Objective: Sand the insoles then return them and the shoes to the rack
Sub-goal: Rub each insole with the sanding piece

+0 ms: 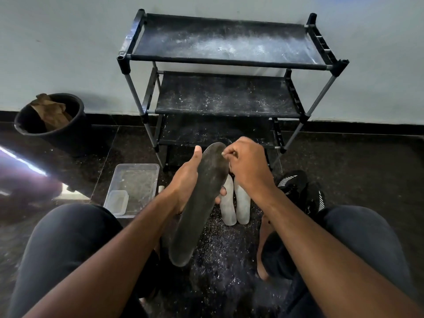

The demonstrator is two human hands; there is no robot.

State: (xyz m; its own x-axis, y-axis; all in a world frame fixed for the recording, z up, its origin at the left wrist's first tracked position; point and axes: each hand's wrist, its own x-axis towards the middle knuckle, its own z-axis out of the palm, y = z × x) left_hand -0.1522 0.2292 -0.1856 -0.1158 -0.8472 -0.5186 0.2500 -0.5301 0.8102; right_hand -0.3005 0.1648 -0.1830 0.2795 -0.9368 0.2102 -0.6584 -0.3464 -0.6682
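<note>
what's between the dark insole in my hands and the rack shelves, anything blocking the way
Nothing visible blocks it. The dark insole, held by the left hand with the right hand at its toe end, sits right before the rack. Its shelves hold only dust. Two pale insoles lie on the floor below, out of the path.

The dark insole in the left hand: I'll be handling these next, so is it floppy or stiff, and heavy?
The dark insole looks thin and bows slightly along its length, so probably flexible. The left hand supports it alone at mid-length, suggesting it is light. Its dusty surface may feel slippery.
</note>
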